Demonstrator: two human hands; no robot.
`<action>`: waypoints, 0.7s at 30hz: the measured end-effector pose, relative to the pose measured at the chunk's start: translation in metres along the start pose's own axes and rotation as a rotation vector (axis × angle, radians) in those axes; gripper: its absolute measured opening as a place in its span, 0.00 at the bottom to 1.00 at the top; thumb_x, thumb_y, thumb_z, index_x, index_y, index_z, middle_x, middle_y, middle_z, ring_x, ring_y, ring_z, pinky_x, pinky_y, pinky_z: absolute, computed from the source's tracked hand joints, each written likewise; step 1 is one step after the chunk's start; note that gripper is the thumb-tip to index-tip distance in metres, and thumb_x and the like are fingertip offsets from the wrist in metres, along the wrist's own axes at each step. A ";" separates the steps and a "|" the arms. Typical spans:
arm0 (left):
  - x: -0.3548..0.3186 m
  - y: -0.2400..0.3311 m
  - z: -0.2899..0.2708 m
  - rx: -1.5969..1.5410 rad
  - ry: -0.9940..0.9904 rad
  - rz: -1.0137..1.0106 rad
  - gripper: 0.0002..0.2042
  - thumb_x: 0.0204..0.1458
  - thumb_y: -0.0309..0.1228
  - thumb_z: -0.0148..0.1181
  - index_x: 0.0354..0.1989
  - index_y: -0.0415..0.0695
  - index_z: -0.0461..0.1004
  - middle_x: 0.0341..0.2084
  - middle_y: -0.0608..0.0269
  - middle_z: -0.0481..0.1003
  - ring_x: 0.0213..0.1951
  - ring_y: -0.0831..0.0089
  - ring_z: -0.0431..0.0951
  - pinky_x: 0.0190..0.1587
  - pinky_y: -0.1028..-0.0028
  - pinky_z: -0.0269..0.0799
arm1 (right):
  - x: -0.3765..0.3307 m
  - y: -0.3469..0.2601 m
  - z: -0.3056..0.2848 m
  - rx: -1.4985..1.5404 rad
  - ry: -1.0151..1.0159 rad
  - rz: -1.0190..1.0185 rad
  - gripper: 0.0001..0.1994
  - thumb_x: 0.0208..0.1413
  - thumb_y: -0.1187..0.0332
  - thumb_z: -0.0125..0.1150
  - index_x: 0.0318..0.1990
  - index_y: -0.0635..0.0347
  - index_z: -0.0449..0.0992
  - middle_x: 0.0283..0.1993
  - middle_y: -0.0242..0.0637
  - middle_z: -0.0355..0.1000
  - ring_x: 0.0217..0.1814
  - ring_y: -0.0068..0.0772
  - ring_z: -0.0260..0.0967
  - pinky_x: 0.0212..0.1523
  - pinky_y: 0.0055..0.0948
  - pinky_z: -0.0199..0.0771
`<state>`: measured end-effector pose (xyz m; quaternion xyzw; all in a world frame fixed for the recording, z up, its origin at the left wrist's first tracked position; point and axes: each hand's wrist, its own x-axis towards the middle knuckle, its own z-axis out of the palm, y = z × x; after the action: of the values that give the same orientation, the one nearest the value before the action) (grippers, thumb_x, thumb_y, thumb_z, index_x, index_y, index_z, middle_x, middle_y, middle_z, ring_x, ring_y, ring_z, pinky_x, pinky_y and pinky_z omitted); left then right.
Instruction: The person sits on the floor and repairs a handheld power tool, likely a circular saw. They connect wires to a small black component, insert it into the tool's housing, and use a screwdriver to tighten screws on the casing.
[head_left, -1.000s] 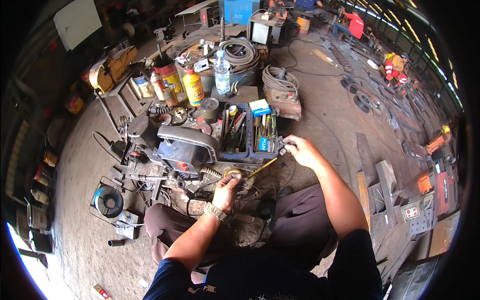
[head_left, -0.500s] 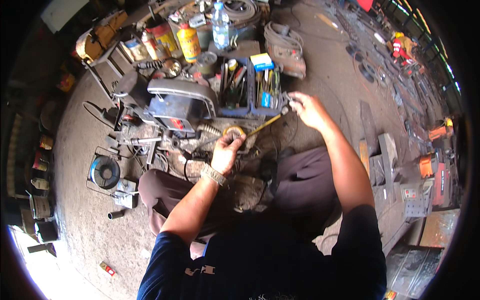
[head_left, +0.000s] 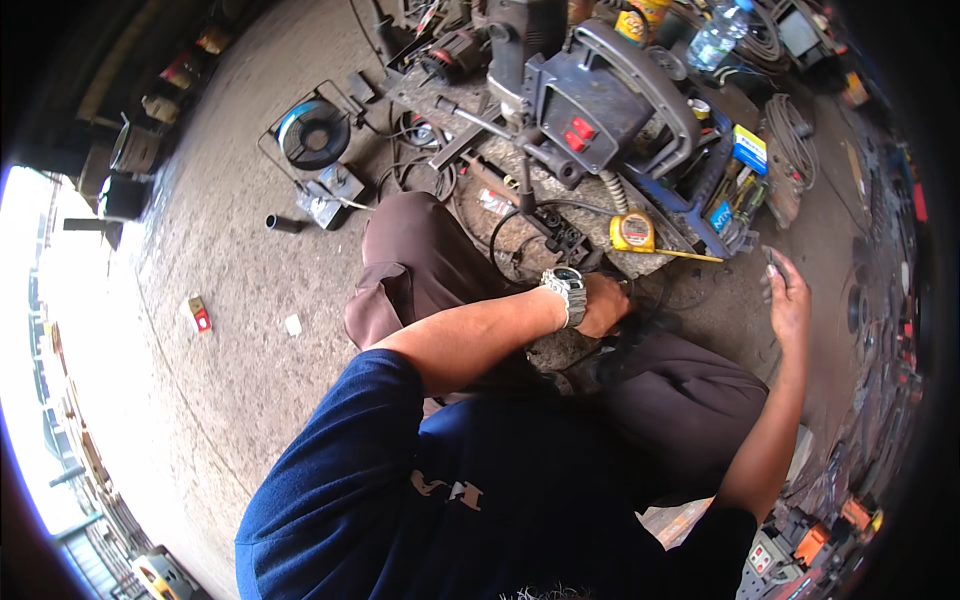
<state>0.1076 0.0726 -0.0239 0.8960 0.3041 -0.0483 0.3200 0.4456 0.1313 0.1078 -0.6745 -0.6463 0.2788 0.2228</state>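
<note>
Down low, both hands work beside the yellow tape measure [head_left: 633,231].
Left hand [head_left: 604,305] reaches among black cables [head_left: 520,235], fingers hidden; right hand [head_left: 786,290] pinches a small dark piece, perhaps steadying it.

Glossy metal wristwatch [head_left: 568,284], yellow plastic tape measure [head_left: 633,231], rough concrete floor [head_left: 230,280].

A metal workshop, worked at floor level. A dark grey power machine [head_left: 590,105] stands on the stained concrete floor [head_left: 230,290]; just beside it lie a yellow tape measure [head_left: 634,231] and a blue tool tray [head_left: 735,190], with a wire spool [head_left: 313,132] farther off and coiled cable [head_left: 790,125] beyond the tray.
</note>
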 end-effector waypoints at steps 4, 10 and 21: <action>-0.018 -0.014 0.029 -0.015 0.061 -0.038 0.28 0.56 0.45 0.61 0.64 0.46 0.70 0.53 0.45 0.75 0.50 0.46 0.80 0.52 0.52 0.77 | 0.006 0.001 0.002 0.003 -0.057 0.009 0.17 0.69 0.69 0.55 0.62 0.56 0.77 0.33 0.24 0.70 0.31 0.15 0.63 0.34 0.21 0.67; -0.031 -0.053 0.080 -0.116 -0.168 -0.063 0.18 0.52 0.40 0.63 0.47 0.41 0.80 0.43 0.44 0.81 0.47 0.45 0.81 0.51 0.53 0.77 | 0.010 -0.030 0.004 -0.060 -0.078 -0.070 0.16 0.68 0.66 0.56 0.60 0.56 0.78 0.34 0.24 0.72 0.31 0.15 0.63 0.33 0.21 0.68; -0.029 -0.114 0.124 0.377 -0.238 -0.308 0.20 0.55 0.42 0.57 0.51 0.44 0.81 0.47 0.50 0.82 0.51 0.45 0.81 0.58 0.50 0.73 | -0.008 -0.017 -0.006 -0.015 -0.051 -0.120 0.18 0.68 0.62 0.58 0.62 0.54 0.78 0.34 0.26 0.74 0.31 0.17 0.65 0.33 0.22 0.68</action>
<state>0.0317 0.0521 -0.1761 0.8709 0.3826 -0.2573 0.1700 0.4369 0.1252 0.1241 -0.6289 -0.6931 0.2770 0.2176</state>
